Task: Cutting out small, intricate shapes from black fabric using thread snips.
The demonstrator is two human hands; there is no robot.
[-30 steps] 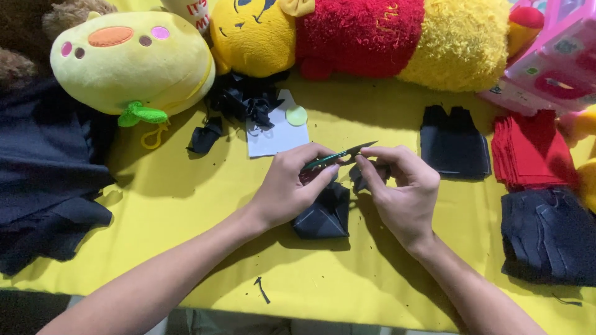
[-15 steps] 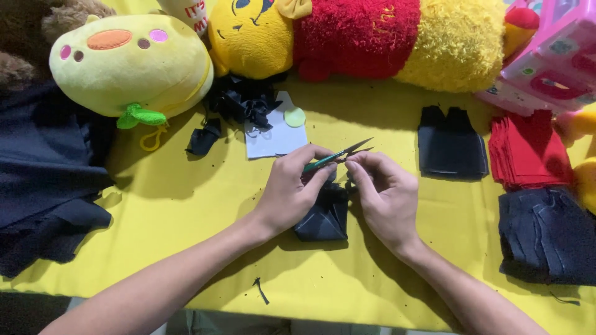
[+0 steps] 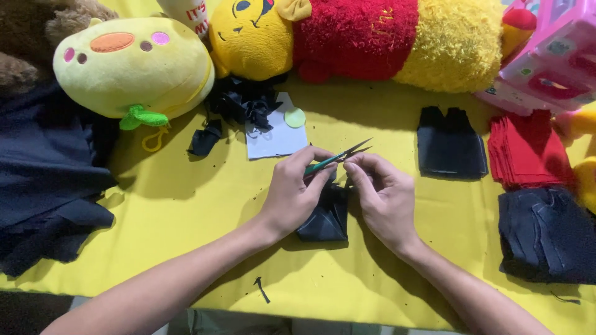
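Left hand (image 3: pixel 292 192) grips slim green-handled thread snips (image 3: pixel 335 159), metal blades parted, pointing two o'clock. Right hand (image 3: pixel 382 195) pinches dark folded fabric piece (image 3: pixel 326 214) on yellow tablecloth (image 3: pixel 205 198).

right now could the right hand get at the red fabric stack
Probably yes: the right hand has bare yellow table between it and the red fabric stack, though it is pinching the dark fabric piece.

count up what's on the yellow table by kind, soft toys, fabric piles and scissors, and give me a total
Soft toys: 3 (green-yellow round plush, yellow-and-red bear, brown plush)
Cut fabric stacks at right: 3 (black, red, dark navy)
Scissors: 1, in the left hand
Total: 7
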